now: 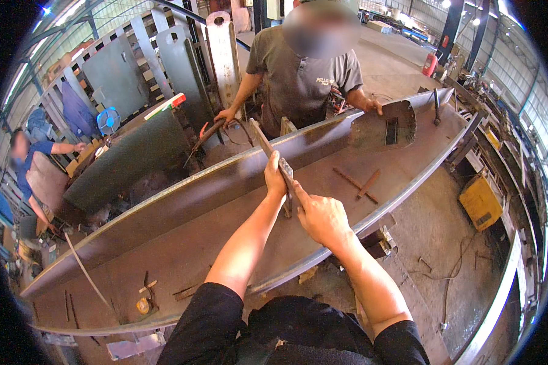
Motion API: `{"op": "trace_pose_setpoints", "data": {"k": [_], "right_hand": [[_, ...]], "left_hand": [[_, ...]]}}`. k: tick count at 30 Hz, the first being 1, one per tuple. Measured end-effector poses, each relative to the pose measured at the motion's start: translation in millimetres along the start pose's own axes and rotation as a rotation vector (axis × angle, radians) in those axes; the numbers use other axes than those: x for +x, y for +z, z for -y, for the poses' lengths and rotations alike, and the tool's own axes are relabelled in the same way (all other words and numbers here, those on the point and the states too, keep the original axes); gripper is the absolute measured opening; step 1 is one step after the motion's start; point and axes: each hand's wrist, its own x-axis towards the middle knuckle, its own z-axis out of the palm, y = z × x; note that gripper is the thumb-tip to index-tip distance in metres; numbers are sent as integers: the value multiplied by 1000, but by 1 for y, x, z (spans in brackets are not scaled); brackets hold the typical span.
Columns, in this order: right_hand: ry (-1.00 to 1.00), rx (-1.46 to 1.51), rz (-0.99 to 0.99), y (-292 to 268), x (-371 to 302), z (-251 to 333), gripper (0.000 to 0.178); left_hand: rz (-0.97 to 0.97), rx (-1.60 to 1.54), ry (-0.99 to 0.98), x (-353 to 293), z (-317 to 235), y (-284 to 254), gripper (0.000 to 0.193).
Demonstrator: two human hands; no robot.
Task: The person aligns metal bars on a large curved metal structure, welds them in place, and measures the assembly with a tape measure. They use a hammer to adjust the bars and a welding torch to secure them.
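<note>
My left hand [276,179] is closed around a long, flat metal bar [263,141], held tilted above a large steel trough [225,228]. Against the bar's lower part rests the stretched index finger of my right hand [324,218]. Its other fingers are curled, and whatever they may hold is hidden. Two thin rusty pieces [365,185] lie crossed inside the trough. A yellow tape measure [144,305] sits toward its left end. Across from me a person [304,79] has one hand on a dark cable or torch [212,131] and the other at the trough's far rim.
A rounded dark plate [380,131] lies at the trough's right end, near an upright rod [436,108]. At left, another person [42,173] stands beside a curved dark sheet [131,161]. A yellow box [481,202] and loose cables [450,277] are on the floor at right.
</note>
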Motion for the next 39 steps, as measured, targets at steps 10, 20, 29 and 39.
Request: {"op": "trace_pose_setpoints", "data": {"k": [10,20,29,39], "right_hand": [[2,7,3,-1,2,3,61],[7,15,36,-3,3,2,62],[0,25,18,2,2,-6,64],[6,16,29,-1,3,-5,63]], "left_hand": [[21,11,4,6,3,-8,31],[17,-6,19,6,3,-9,35],[1,77,60,9,12,-9,33],[9,37,69,-2,3,1,35]]}}
